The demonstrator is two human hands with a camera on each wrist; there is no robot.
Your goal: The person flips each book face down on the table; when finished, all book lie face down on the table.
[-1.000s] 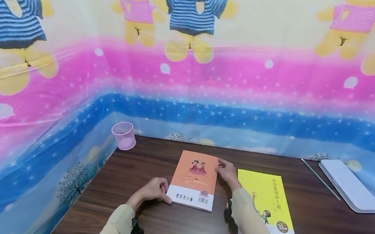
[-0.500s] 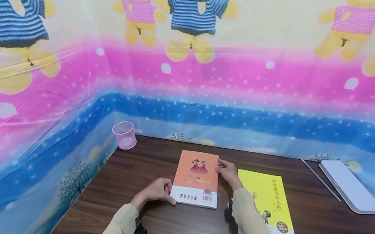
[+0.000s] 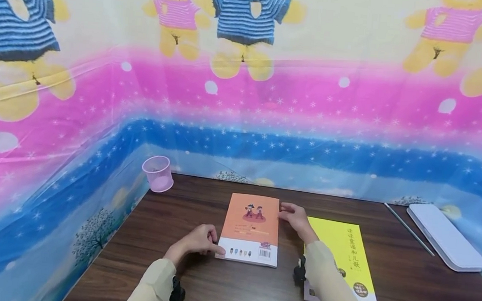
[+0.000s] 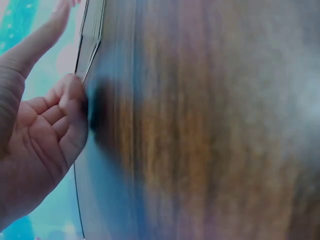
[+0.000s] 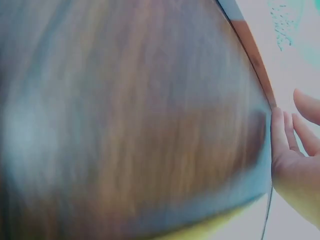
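An orange book (image 3: 252, 224) with a white lower band and a barcode lies on the brown table (image 3: 230, 286). At its lower left corner my left hand (image 3: 197, 239) has the thumb over the cover, with curled fingers against the left edge. The left wrist view shows that hand (image 4: 50, 130) with its fingers bent beside the book's page edge (image 4: 91, 37). My right hand (image 3: 297, 218) is at the upper right edge of the book. In the right wrist view its thumb (image 5: 307, 107) stands apart from the extended fingers, whose tips are right at the book's edge.
A yellow book (image 3: 350, 244) lies under my right forearm, partly hidden by the sleeve. A white case (image 3: 446, 237) and a thin grey stick (image 3: 409, 229) lie at the right. A pink cup (image 3: 158, 174) stands at the back left corner, before the printed cloth (image 3: 241, 146).
The orange book has turned slightly, its lower edge now more level. My left thumb has come onto its corner. My right hand has loosened, with the forearm shifted a little right.
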